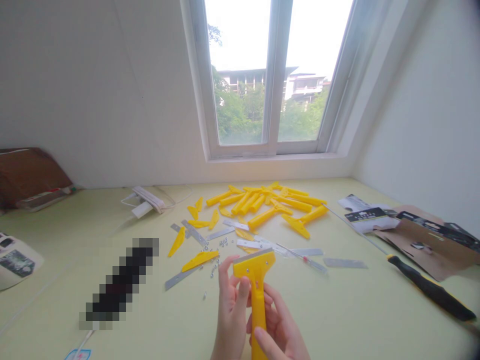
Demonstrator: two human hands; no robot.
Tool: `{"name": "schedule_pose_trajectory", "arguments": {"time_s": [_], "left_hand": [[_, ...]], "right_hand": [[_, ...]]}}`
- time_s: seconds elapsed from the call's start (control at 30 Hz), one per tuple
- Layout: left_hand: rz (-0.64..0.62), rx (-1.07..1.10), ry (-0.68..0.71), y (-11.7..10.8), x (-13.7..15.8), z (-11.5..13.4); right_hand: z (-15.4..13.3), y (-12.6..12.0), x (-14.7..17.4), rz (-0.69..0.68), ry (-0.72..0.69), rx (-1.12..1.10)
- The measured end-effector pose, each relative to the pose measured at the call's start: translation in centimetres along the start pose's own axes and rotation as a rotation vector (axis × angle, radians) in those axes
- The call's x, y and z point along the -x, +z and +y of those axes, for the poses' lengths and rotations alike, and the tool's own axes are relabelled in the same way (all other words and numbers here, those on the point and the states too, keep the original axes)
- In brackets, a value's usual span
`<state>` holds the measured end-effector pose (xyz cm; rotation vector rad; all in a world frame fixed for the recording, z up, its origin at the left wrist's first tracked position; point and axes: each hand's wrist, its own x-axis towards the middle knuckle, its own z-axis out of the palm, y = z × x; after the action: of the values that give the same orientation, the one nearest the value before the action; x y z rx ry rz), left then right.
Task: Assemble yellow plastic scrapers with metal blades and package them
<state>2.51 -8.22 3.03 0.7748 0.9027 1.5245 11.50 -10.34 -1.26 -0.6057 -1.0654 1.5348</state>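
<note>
Close in front of me, a yellow scraper (258, 295) stands upright with its wide head at the top and a metal blade edge (253, 256) along it. Two screws show in the head. My left hand (233, 310) pinches the left side of the head, thumb on the front and fingers behind. Around the handle, my right hand (281, 325) is closed, its thumb across the front. Just beyond lie loose yellow head plates (200, 260), metal blades (345, 263) and small screws (224, 242). A heap of yellow scraper handles (249, 202) lies further back.
On the right, a black and yellow screwdriver (431, 287) points toward the heap, near cardboard packaging (431, 240). A pixelated dark object (122, 285) lies at left. A white power strip (148, 199) with a cable sits near the wall under the window (277, 75). A brown box (33, 175) stands far left.
</note>
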Motion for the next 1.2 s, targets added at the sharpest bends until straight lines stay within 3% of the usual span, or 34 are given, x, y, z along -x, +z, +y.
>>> {"name": "schedule_pose_trajectory", "arguments": {"time_s": [0.33,0.6,0.87,1.03,1.2], "left_hand": [[-0.071,-0.036,-0.009,0.1,0.1,0.4],[-0.034,-0.053,0.037,0.3,0.2,-0.1],[-0.122,-0.072,0.016,-0.6,-0.3,-0.6],[-0.067,-0.315,0.077,-0.8,-0.4,-0.3],[-0.002,-0.434,0.184,-0.6,-0.7,-0.5]], "right_hand": [[0.0,0.4,0.5,0.141,0.031,-0.036],[-0.2,0.5,0.3,0.087,0.040,-0.050],[0.1,1.0,0.5,0.232,0.069,-0.061],[-1.7,0.2,0.0,0.263,0.230,-0.158],[-3.8,-2.1,-1.0,0.092,0.357,-0.388]]}}
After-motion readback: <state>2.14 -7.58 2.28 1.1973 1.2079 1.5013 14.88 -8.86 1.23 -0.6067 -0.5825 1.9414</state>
